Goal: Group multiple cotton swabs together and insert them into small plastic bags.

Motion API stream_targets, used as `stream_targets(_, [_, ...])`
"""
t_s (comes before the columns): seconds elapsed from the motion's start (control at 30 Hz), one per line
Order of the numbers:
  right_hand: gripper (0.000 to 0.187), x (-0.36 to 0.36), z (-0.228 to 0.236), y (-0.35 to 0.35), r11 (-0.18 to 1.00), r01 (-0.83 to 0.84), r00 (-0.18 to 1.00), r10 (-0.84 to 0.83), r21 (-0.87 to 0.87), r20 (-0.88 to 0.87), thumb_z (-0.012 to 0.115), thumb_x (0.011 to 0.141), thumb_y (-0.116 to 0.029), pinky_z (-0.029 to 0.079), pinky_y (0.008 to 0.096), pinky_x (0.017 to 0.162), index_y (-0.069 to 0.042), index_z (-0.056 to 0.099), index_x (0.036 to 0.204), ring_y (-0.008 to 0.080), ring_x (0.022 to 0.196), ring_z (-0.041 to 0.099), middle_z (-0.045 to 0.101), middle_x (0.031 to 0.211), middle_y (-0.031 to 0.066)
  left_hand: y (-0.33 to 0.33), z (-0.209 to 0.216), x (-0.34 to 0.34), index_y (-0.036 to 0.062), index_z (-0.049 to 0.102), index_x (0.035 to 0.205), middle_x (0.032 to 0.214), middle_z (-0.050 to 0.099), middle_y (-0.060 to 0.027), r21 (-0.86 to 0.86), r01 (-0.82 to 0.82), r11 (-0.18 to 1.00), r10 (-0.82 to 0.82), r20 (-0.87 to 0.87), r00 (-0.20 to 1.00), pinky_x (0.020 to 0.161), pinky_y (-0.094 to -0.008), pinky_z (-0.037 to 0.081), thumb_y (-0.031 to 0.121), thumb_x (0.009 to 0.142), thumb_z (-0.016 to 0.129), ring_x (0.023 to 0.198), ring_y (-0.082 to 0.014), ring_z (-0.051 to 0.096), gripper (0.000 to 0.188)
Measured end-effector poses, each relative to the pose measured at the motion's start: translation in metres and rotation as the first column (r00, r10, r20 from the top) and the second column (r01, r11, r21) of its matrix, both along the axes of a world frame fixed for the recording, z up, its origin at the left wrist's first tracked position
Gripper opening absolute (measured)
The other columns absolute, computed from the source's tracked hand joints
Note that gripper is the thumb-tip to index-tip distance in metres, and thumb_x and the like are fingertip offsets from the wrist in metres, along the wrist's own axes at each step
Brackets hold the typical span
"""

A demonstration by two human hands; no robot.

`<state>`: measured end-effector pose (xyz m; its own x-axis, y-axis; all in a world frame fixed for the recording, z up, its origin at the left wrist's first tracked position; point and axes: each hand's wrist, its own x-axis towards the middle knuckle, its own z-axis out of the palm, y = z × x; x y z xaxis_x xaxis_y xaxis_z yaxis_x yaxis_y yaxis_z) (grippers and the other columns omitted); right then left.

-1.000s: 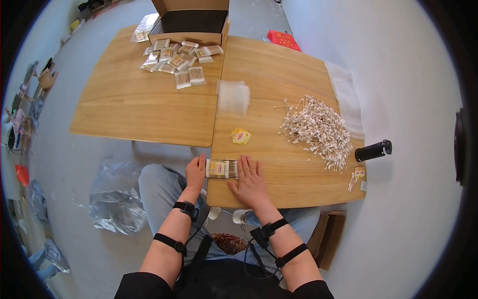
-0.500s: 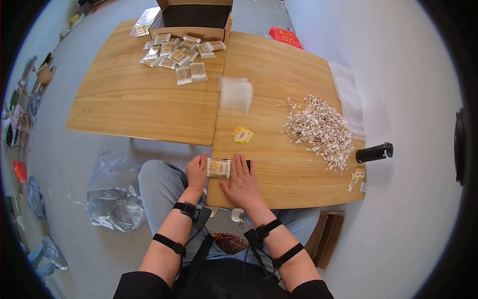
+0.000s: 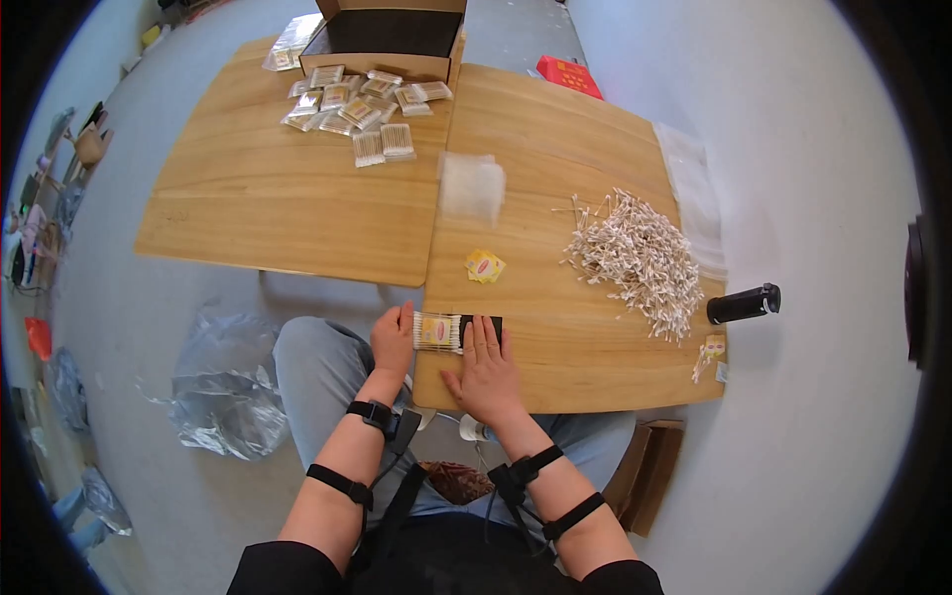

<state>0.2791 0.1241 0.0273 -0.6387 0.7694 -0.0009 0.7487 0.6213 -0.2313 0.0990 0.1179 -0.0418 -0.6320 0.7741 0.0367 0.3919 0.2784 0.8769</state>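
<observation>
A clear packet of cotton swabs [image 3: 436,332] with a yellow-and-white card lies at the near left edge of the right-hand table. Its left end is pinched in my left hand [image 3: 392,342], whose fingers are closed at the table's edge. My right hand [image 3: 490,374] lies flat, fingers stretched out, over a black flat piece [image 3: 495,324] at the packet's right end. The hand covers much of that piece. Just beyond are a few yellow cards [image 3: 484,266] and a stack of clear bags [image 3: 472,188].
A heap of loose cotton swabs [image 3: 635,263] covers the right side. A black cylinder [image 3: 744,304] lies near the right edge. Filled swab packets [image 3: 357,104] are piled before an open cardboard box [image 3: 382,64] on the far left table. A plastic bag [image 3: 233,382] sits on the floor.
My right hand has shifted slightly right along the black piece, baring more of it beside the packet. My left hand stays at the packet's left end.
</observation>
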Motion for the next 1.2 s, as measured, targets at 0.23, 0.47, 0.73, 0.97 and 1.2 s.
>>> stream_targets(0.23, [0.081,-0.008,-0.002,-0.002,0.998,0.057,0.998,-0.057,0.006,0.004,0.053,0.088,-0.05,0.01,0.0535,0.116,0.008,0.033,0.142,0.032,0.144,0.021,0.03,0.151,0.0234,0.002,0.008,0.002,-0.0002,0.053,0.068,0.067,0.053,-0.023,0.02,-0.01,1.0,0.012,-0.098,0.995,0.055,-0.0455,0.039,0.036,0.096,0.054,0.061,-0.0416,0.049,0.046])
stream_targets(0.47, [0.08,-0.011,-0.008,0.013,0.998,0.058,0.998,-0.058,0.009,-0.006,0.047,0.091,-0.052,0.01,0.0546,0.115,0.007,0.033,0.143,0.0305,0.144,0.023,0.031,0.152,0.0207,0.002,0.007,0.004,-0.0023,0.055,0.074,0.067,0.053,-0.0233,-0.003,0.033,0.999,-0.033,-0.101,0.994,0.056,-0.0424,0.04,0.033,0.098,0.053,0.06,-0.0394,0.046,0.042])
stream_targets(0.73, [0.076,0.002,-0.02,0.031,0.996,0.089,0.964,-0.092,-0.023,-0.248,0.05,0.091,-0.049,0.014,0.0554,0.115,0.004,0.034,0.143,0.0323,0.144,0.023,0.031,0.152,0.0198,0.001,0.013,-0.008,-0.0009,0.053,0.072,0.064,0.052,-0.0215,0.05,0.03,0.998,-0.02,-0.175,0.984,0.056,-0.0444,0.04,0.032,0.098,0.053,0.059,-0.039,0.05,0.042])
stream_targets(0.97, [0.061,0.093,-0.014,0.108,0.906,0.401,0.916,-0.4,0.138,-0.035,0.05,0.093,-0.04,0.013,0.0572,0.114,-0.013,0.037,0.145,0.0355,0.143,0.021,0.027,0.154,0.0146,-0.011,0.037,0.0,0.0016,0.057,0.099,0.099,0.059,-0.0164,0.098,-0.096,0.991,0.121,-0.288,0.95,0.078,-0.0402,0.045,0.01,0.089,0.057,0.089,-0.0334,0.056,0.013])
stream_targets(1.2, [0.053,0.135,-0.017,0.108,0.874,0.43,0.901,-0.429,0.225,-0.057,0.053,0.092,-0.036,0.02,0.0548,0.113,-0.008,0.046,0.136,0.0374,0.138,0.029,0.037,0.146,0.0115,-0.001,0.065,0.104,0.0036,0.058,0.107,0.111,0.06,-0.0151,0.103,0.442,0.891,-0.342,-0.487,0.804,0.094,-0.0442,0.043,0.011,0.083,0.063,0.106,-0.0344,0.056,0.026])
